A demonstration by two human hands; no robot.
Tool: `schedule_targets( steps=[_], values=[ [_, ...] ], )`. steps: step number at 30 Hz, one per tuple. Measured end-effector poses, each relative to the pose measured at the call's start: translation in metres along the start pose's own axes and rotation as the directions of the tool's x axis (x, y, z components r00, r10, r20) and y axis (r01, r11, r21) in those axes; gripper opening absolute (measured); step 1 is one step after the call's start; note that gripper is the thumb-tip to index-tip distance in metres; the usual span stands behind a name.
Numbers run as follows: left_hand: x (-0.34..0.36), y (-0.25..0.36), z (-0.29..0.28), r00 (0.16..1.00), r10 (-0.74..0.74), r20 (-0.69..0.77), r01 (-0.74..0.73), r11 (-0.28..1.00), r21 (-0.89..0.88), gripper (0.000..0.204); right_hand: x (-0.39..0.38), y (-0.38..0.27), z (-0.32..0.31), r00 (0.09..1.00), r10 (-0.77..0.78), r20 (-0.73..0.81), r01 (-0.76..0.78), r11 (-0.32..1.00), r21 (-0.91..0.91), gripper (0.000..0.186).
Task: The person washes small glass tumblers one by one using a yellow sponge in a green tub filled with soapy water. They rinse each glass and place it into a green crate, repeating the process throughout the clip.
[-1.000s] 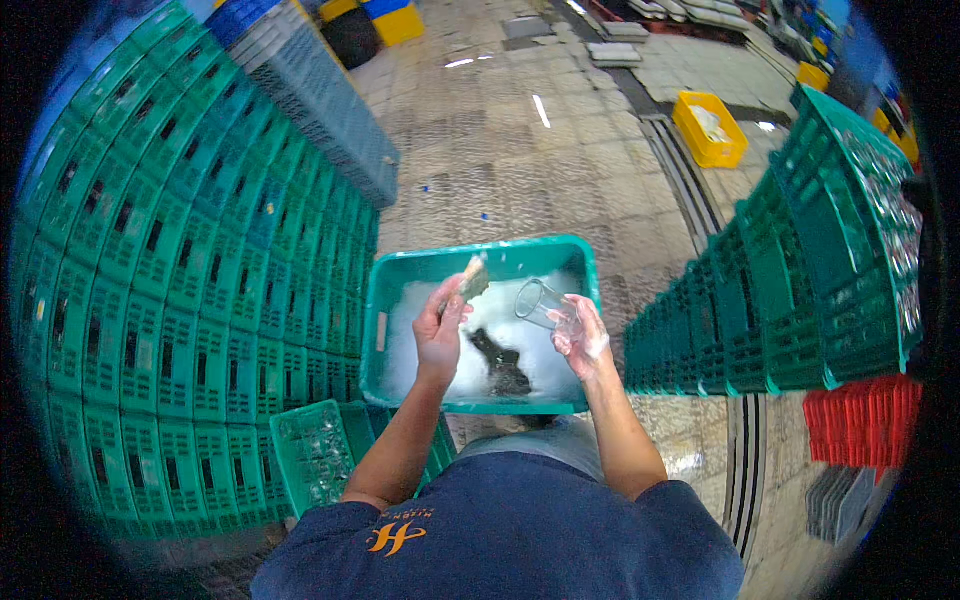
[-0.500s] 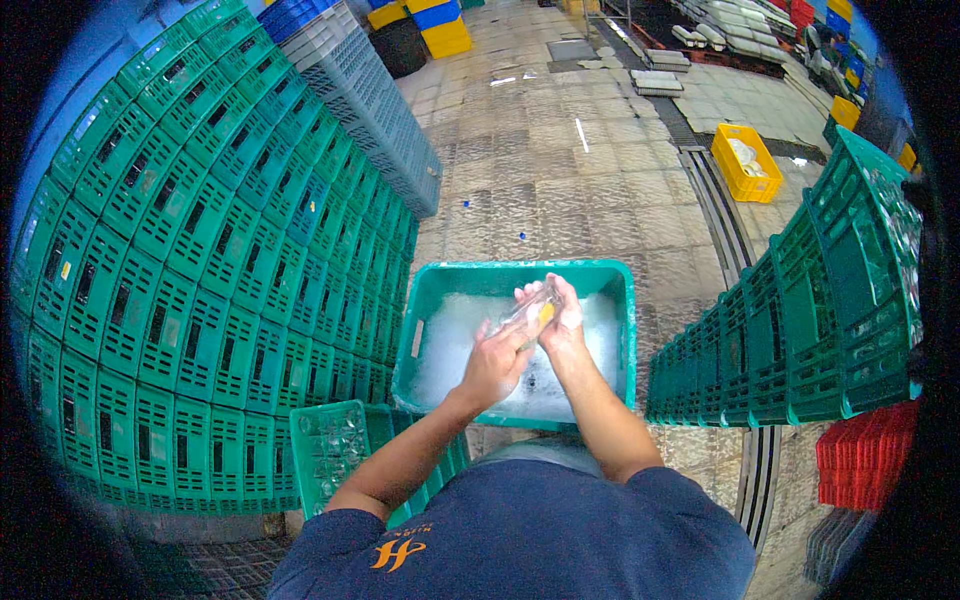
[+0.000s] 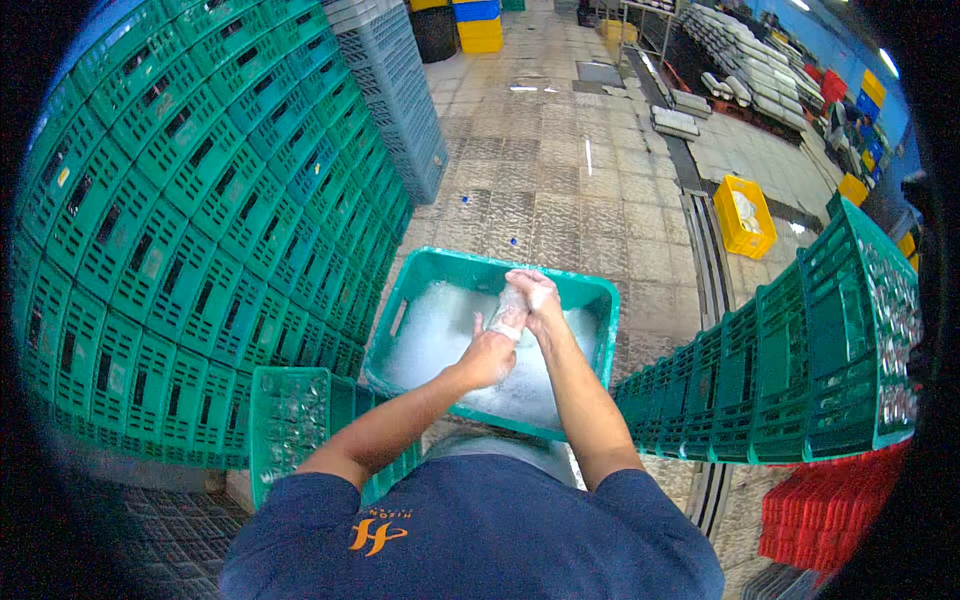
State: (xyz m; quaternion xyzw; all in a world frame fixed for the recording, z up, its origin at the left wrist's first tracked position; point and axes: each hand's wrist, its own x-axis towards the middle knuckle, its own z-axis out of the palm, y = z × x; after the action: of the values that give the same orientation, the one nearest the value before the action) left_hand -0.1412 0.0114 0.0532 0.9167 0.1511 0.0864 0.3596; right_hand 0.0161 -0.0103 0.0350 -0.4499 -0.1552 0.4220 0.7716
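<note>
Over a green tub (image 3: pixel 402 275) of foamy water, both my hands are closed around a clear glass (image 3: pixel 510 312) smeared with suds. The glass is tilted, and its exact shape is partly covered by fingers and foam. My left hand (image 3: pixel 487 358) grips its near, lower end, with the thumb pointing up along the side. Wrapped over its far, upper end is my right hand (image 3: pixel 540 298), lathered with foam. Whether a sponge is in the right palm cannot be made out now.
Tall stacks of green crates (image 3: pixel 190 240) wall the left, beside grey crates (image 3: pixel 395 110). A green crate of clear glassware (image 3: pixel 290 415) sits at my near left. More green crates (image 3: pixel 770 350) and red ones (image 3: pixel 825 510) stand right. A yellow crate (image 3: pixel 745 215) rests beyond a floor drain.
The glass has turned more upright between my hands, and the yellow patch seen against it is now hidden. My view has swung slightly, shifting the tub left and tilting it.
</note>
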Motion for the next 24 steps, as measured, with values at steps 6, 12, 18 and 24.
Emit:
schedule_targets(
  steps=[6,12,18,24],
  values=[
    [0.004,0.001,-0.003,0.997,-0.026,-0.067,0.003,0.948,-0.320,0.072,0.004,-0.001,0.003,0.988,0.121,0.100,-0.153,0.878,0.454,0.019],
    [0.002,0.011,-0.019,0.975,0.056,-0.215,-0.147,0.887,-0.438,0.075,0.001,0.013,0.004,0.995,0.089,0.037,-0.092,0.761,0.643,0.020],
    [0.015,-0.015,-0.038,0.847,0.056,-0.529,0.003,0.994,0.109,0.032,-0.048,0.033,0.012,0.966,0.253,-0.060,-0.248,0.965,0.080,0.034],
    [0.054,-0.034,-0.047,0.659,-0.711,-0.247,-0.036,0.298,-0.954,0.043,-0.078,0.045,0.011,0.939,0.094,0.329,-0.105,0.994,0.014,0.068]
  ],
)
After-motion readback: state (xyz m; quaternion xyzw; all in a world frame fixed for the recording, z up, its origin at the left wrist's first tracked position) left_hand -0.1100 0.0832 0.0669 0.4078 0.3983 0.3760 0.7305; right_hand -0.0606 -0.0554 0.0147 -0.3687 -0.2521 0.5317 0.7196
